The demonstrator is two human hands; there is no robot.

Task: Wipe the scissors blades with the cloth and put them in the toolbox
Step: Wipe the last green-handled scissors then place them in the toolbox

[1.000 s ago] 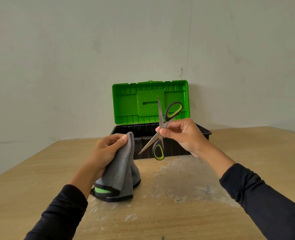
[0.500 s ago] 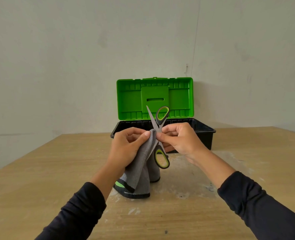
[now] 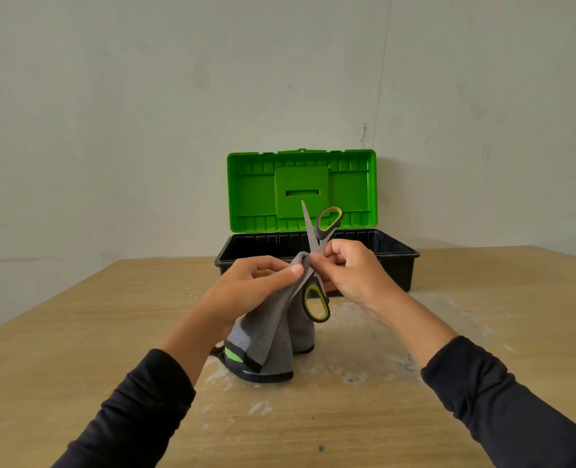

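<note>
On table: toolbox (image 3: 317, 255) lid up | left hand (image 3: 256, 285) grips cloth (image 3: 266, 336) | right hand (image 3: 354, 271) pinches scissors (image 3: 315, 298)

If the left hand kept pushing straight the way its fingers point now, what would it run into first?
The left hand, gripping the cloth, points right toward the scissors. It would likely meet their lower blade first, then the right hand; depth is hard to judge.

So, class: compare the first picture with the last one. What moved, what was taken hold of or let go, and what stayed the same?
The left hand lifted the grey cloth up and rightward onto the lower blade of the open scissors, now pinching the blade through it. The right hand kept its grip near the pivot. Nothing was let go. The toolbox stayed open on the table.
</note>
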